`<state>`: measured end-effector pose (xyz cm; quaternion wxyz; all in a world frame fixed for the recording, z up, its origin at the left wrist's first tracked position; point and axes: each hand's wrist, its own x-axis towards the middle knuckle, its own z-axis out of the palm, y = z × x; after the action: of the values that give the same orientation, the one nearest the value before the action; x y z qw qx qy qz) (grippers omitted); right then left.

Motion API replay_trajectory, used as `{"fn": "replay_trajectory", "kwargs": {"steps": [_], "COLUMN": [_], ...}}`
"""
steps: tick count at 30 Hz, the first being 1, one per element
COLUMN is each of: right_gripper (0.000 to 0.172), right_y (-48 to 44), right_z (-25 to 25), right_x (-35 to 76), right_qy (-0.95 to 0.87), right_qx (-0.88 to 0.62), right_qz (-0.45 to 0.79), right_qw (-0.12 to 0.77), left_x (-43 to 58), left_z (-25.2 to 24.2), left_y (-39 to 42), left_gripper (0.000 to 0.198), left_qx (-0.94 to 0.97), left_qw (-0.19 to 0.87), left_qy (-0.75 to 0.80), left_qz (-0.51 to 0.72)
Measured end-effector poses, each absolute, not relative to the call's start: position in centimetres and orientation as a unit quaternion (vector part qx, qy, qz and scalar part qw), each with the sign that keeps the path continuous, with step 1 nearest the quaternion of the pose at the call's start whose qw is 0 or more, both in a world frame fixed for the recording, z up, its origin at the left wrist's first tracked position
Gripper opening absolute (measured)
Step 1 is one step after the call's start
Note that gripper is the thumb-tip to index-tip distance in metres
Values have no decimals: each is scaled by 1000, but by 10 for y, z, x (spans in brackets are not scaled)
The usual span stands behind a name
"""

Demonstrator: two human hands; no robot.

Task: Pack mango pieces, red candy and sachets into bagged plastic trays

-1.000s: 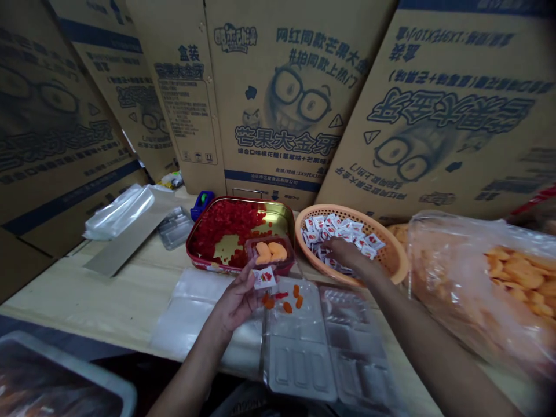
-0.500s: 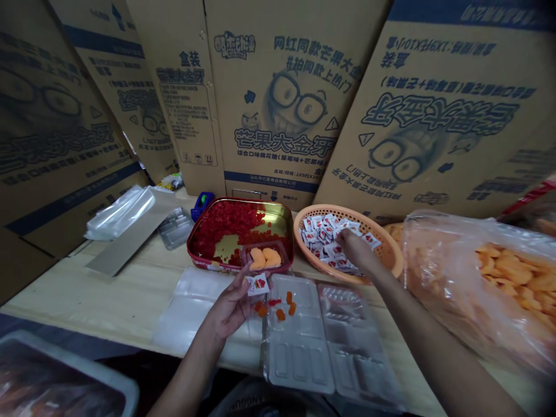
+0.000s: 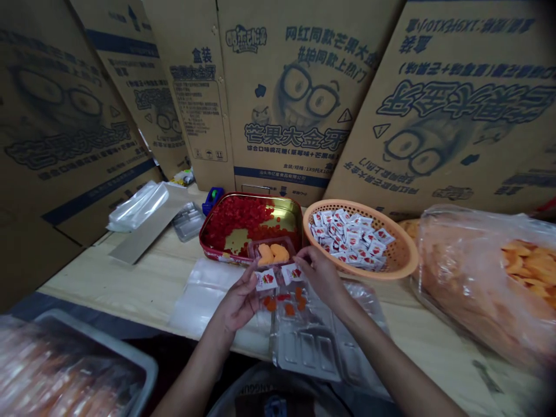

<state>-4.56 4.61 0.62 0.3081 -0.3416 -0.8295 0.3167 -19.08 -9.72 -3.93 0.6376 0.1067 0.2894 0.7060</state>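
The left hand grips the left edge of a clear tray held above the counter, its thumb against a white sachet. The right hand pinches a second sachet between thumb and fingertips, over the tray's right side. The tray's far compartment holds two plump orange sweets. Nearer lie small orange pieces and a red one, seemingly inside the tray too, though plastic overlaps plastic there. More clear trays lie beneath.

Behind, a red tin with a gold inside carries red pieces, heaped mostly leftward. Beside it, an orange basket holds a pile of printed sachets. At right, a plastic bag contains orange pieces; at lower left, a grey bin holds blurred, plastic-wrapped goods.
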Motion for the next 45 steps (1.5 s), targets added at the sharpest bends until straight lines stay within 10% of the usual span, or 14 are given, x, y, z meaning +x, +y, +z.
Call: {"fn": "replay_trajectory", "kwargs": {"steps": [14, 33, 45], "right_gripper": [30, 33, 19], "right_y": [22, 41, 20], "right_z": [-69, 27, -9], "right_x": [-35, -65, -216], "right_qy": [-905, -866, -940], "right_qx": [-397, -273, -227], "right_qz": [-41, 302, 148], "right_qw": [150, 291, 205], "left_x": [-226, -239, -227], "left_z": [-34, -50, -49], "left_y": [-131, -139, -130], "left_gripper": [55, 49, 57], "left_qx": [70, 32, 74], "left_qw": [588, 581, 559], "left_qy": [312, 333, 329], "left_qz": [743, 742, 758]}}
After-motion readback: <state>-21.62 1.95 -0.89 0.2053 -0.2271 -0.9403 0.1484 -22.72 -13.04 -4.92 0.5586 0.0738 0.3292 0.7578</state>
